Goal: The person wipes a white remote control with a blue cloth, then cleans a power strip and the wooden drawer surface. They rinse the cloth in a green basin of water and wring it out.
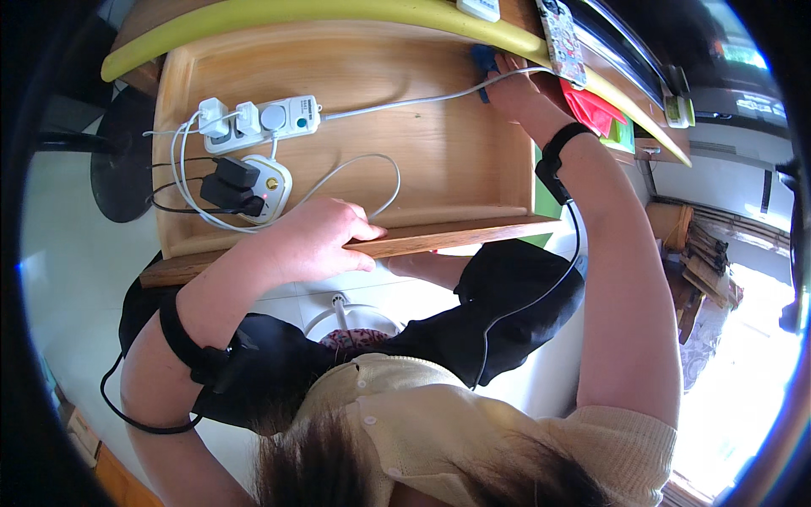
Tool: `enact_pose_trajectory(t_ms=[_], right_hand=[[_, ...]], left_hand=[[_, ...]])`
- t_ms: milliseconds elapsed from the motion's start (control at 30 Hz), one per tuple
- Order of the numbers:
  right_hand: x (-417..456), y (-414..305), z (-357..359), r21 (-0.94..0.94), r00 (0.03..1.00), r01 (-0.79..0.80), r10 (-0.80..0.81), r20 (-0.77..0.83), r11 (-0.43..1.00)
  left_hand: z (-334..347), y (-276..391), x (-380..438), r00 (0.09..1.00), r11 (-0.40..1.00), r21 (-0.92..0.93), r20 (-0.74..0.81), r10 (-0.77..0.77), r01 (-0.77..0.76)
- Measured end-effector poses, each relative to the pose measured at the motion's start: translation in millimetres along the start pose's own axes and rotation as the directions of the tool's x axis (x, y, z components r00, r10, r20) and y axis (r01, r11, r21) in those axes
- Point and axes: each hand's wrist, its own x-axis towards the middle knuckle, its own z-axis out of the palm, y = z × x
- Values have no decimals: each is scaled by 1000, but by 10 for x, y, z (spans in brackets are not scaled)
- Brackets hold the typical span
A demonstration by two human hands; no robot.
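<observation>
A wooden drawer (pixel 380 215) stands pulled out in front of me. My left hand (pixel 323 237) grips the top edge of its front panel, thumb on the near side and fingers over the inner side. At the far right corner of the drawer, my right hand (pixel 513 89) is on a blue cloth (pixel 484 63), partly hidden by the hand and a white cable. Inside the drawer at the left lie a white power strip (pixel 298 118) with white chargers and a round white socket block (pixel 279 184) with black adapters plugged in.
A yellow-green edge strip (pixel 304 9) curves along the tabletop above the drawer. A phone in a patterned case (pixel 564 44) lies at that edge, above a red cloth or bag (pixel 589 108). The white cable (pixel 412 101) crosses the drawer. My legs are under its front.
</observation>
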Motion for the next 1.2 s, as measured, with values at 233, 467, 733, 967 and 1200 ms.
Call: enact_pose_trajectory(t_ms=[233,467,733,967,1200], right_hand=[[-576,-399,-79,210,910,385,-408,79,899],[-809,-429,-401,575,787,278,-526,323,770],[-789,-95,-251,252,999,-36,36,3,967],[-1121,-499,-561,601,877,-32,-266,400,799],[-872,-534,-447,786,983,-28,-126,135,618]], left_hand=[[29,-15,4,999,999,12,16,-30,30],[32,-20,-8,1000,1000,-19,-19,-18,18],[69,-106,25,998,998,-7,-31,56,-57],[46,-73,8,999,999,-33,-24,27,-28],[51,-69,9,999,1000,19,-25,22,-21]])
